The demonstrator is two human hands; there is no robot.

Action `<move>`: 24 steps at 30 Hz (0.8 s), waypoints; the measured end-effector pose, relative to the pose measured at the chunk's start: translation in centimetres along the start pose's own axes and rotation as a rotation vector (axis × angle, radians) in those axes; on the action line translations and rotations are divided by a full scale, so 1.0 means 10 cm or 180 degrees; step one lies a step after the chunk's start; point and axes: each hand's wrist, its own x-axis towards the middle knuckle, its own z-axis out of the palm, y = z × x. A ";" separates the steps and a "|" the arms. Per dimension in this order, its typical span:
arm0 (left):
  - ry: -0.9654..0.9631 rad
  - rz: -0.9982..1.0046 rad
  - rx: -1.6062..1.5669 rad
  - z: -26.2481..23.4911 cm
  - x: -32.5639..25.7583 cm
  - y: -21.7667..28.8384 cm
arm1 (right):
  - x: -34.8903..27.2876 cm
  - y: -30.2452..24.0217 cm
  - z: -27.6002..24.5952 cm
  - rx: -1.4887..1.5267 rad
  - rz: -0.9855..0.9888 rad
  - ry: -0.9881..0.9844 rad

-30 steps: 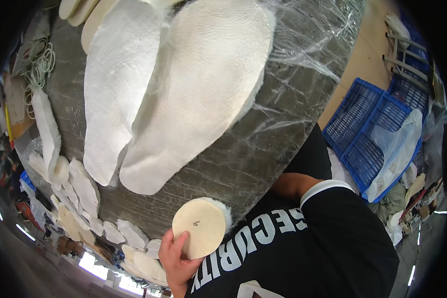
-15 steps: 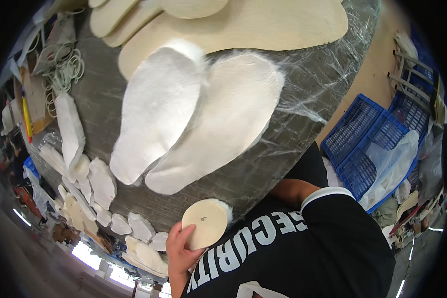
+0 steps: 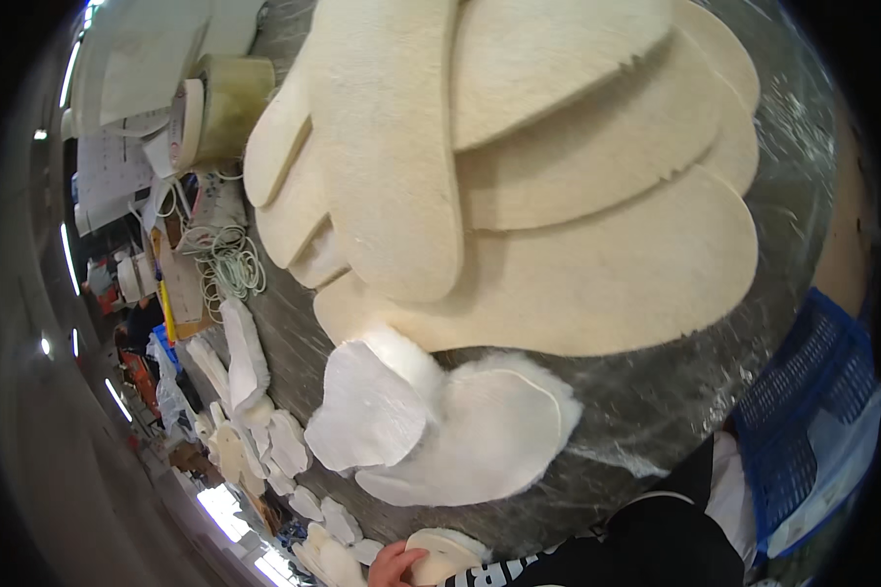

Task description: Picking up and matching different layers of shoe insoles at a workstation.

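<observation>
At the lower edge, my left hand (image 3: 394,564) is closed on a round cream piece (image 3: 442,560) with white fluff along its far edge. Its lower part lies out of the picture. Two white fleece insoles lie beyond it: the left insole (image 3: 367,413) and the right insole (image 3: 514,423), side by side with fur showing at their edges. Farther off, several large cream sole-shaped pieces (image 3: 597,274) overlap in a fanned pile, one long piece (image 3: 387,166) lying across the top. My right hand is out of view; only a dark sleeve (image 3: 675,533) shows.
The dark table (image 3: 646,391) has clear film on its right side. A roll of tape (image 3: 223,108), a coiled pale cord (image 3: 230,262) and small white fleece scraps (image 3: 289,442) lie along the left. Blue plastic crates (image 3: 793,421) stand to the right, below the table.
The view has shifted toward the far side of the table, showing more of the cream pile. My left hand still holds the round piece, lower in view; my right forearm has left the picture.
</observation>
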 end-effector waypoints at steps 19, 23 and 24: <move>0.0004 0.0508 0.0165 -0.03 0.37 0.27 | -1.68 0.47 1.38 -0.0148 0.0513 -0.0127; 0.0064 0.0561 -0.0082 0.00 0.34 0.28 | -1.83 0.49 1.22 -0.0163 0.0622 -0.0117; 0.0078 0.0540 -0.0108 0.01 0.31 0.28 | -1.83 0.49 1.20 -0.0165 0.0641 -0.0116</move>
